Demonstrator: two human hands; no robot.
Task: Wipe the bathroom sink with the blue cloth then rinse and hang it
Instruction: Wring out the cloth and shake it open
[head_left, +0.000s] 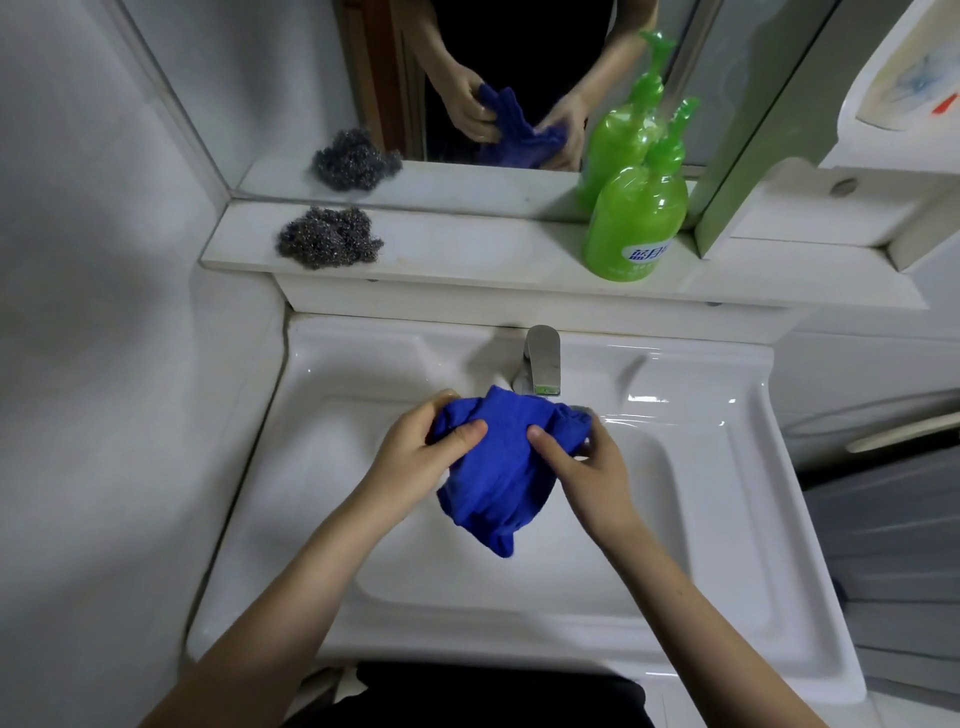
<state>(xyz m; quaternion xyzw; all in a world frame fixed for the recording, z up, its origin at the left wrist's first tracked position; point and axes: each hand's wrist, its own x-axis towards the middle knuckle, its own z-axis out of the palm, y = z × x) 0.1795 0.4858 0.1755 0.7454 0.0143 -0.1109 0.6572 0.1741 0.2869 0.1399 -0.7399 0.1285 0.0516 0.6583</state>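
On the shelf (467, 244) at the far left lies a grey wire scrubber (328, 237), well apart from the work. Below it, over the white sink (727, 467), the left hand (415, 447) pinches the left side of the blue cloth (498, 467), with the thumb pressed on the front and the fingers curled behind. The cloth is bunched between both hands just under the spout of the tap (543, 358), and its loose lower end hangs over the basin. I cannot tell whether water is running.

The right hand (587, 467) grips the cloth's right side in the same way, thumb in front and fingers wrapped round the back. Further right, a green soap bottle (631, 223) stands on the shelf against the mirror.

The cloth looks soft and limp, folding wherever it is not held. It is probably light, though heavier and droopier if soaked. A gathered fistful suits rinsing or wringing. For hanging, taking it by two corners or along one edge would likely let it fall flat.
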